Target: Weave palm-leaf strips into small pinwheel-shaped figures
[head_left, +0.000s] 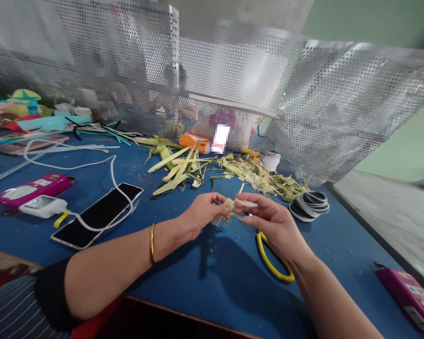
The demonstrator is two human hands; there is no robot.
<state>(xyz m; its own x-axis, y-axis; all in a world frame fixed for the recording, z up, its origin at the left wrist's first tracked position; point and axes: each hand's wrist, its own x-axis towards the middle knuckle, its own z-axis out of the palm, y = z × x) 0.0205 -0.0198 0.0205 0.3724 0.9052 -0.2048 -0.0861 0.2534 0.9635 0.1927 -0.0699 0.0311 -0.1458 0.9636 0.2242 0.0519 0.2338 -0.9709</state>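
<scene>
Above the blue table (pixel 183 278), my left hand (pixel 201 214) is closed, pinching a small pale piece of husk (pixel 228 205) between thumb and fingers. My right hand (pixel 273 226) meets it from the right and is closed on a narrow pale husk strip (pixel 246 203). A thin yellowish strand runs between the two hands; where it is fastened I cannot make out. Scissors with yellow handles (pixel 273 266) lie under my right hand, their blades mostly hidden. Just beyond the hands are long green-yellow husk leaves (pixel 178 167) and a heap of shredded husk (pixel 261 176).
On the left lie a black-screened phone (pixel 99 214), a white cabled device (pixel 43 207) and a magenta box (pixel 37 188). A striped ribbon roll (pixel 309 205) stands right, another magenta box (pixel 408 296) near the right edge. Perforated metal panels (pixel 226 66) border the back, people behind them.
</scene>
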